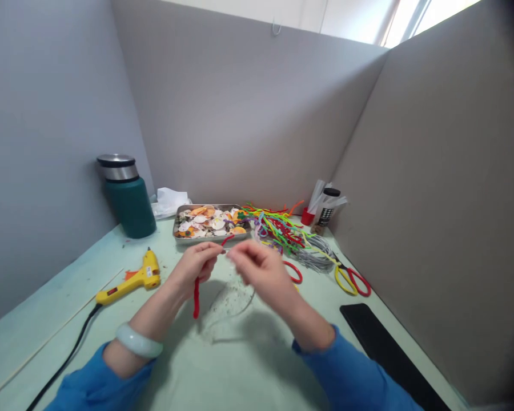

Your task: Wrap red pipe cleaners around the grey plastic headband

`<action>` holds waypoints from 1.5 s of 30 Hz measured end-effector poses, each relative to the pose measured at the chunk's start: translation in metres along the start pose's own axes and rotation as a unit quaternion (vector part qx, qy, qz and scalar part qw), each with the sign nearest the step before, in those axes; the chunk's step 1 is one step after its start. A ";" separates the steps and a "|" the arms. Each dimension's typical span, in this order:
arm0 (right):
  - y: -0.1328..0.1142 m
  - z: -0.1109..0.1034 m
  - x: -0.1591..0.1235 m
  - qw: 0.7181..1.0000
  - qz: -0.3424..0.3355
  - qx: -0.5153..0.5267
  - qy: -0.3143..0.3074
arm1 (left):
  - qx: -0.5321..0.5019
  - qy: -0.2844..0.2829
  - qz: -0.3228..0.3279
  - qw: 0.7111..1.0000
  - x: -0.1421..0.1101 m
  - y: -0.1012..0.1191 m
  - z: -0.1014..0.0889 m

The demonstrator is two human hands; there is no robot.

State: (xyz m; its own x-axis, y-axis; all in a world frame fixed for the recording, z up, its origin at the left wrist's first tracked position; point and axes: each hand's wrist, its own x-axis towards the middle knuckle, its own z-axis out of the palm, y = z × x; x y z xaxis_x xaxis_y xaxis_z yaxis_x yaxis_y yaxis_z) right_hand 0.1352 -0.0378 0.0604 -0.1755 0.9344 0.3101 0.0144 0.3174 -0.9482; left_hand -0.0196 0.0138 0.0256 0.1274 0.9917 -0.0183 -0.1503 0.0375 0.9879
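My left hand, with a pale bangle on its wrist, is closed on a red pipe cleaner. One end of it hangs below the palm, and a short red piece shows above the fingertips. My right hand is slightly blurred, its thumb and fingers pinched together close to the left fingertips. What it pinches is too small to make out. Under the hands a thin grey wire curves above or on the table; I cannot tell whether it reaches a hand.
A yellow glue gun lies left, near a green flask. Behind are a metal tray of shells, a heap of coloured pipe cleaners and grey wire coils. Scissors and a black strip lie right. Grey panels surround the table.
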 end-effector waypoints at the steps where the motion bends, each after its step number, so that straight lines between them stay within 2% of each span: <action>1: 0.007 -0.011 0.016 0.998 -0.001 0.011 0.055 | -0.003 -0.017 -0.023 1.000 0.000 -0.003 0.001; 3: 0.029 -0.024 0.040 0.994 0.034 0.031 0.098 | -0.040 -0.053 -0.083 0.994 0.000 -0.007 0.003; 6: 0.064 -0.028 0.054 0.991 0.108 0.076 0.035 | -0.057 -0.062 -0.098 0.992 0.001 -0.014 0.005; 8: 0.081 -0.023 0.053 0.986 0.126 0.106 -0.011 | -0.054 -0.051 -0.110 0.991 0.000 -0.020 0.005; 10: 0.090 -0.017 0.049 0.985 0.130 0.108 -0.027 | -0.046 -0.039 -0.132 0.989 -0.002 -0.027 0.005; 12: 0.094 -0.012 0.045 0.986 0.139 0.090 -0.030 | -0.032 -0.041 -0.144 0.988 -0.003 -0.034 0.005; 15: 0.098 -0.011 0.043 0.983 0.158 0.092 -0.010 | 0.010 -0.047 -0.129 0.990 -0.004 -0.039 0.004; 19: 0.106 -0.013 0.042 0.980 0.165 0.110 -0.003 | 0.090 -0.054 -0.060 0.993 -0.003 -0.040 0.004; 22: 0.109 -0.014 0.040 0.979 0.166 0.119 0.002 | 0.127 -0.027 0.005 0.991 -0.003 -0.040 0.005; 25: 0.107 -0.011 0.037 0.973 0.170 0.155 -0.002 | 0.135 -0.007 0.033 0.990 -0.006 -0.041 0.006; 29: 0.108 -0.006 0.034 0.965 0.186 0.183 -0.022 | 0.121 -0.012 0.044 0.992 -0.008 -0.039 0.008; 36: 0.113 -0.005 0.033 0.963 0.200 0.171 -0.052 | 0.104 -0.012 0.032 0.994 -0.006 -0.039 0.010; 45: 0.116 -0.007 0.035 0.965 0.206 0.156 -0.053 | 0.172 -0.017 0.064 0.983 -0.005 -0.040 0.005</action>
State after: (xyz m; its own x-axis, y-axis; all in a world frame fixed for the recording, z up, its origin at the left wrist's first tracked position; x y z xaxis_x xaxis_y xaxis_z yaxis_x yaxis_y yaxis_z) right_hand 0.1373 0.0326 -0.0380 -0.3188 0.9435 -0.0900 -0.1903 -0.1567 -0.9691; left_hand -0.0096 0.0066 -0.0133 0.1625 0.9806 0.1092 0.1722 -0.1371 0.9755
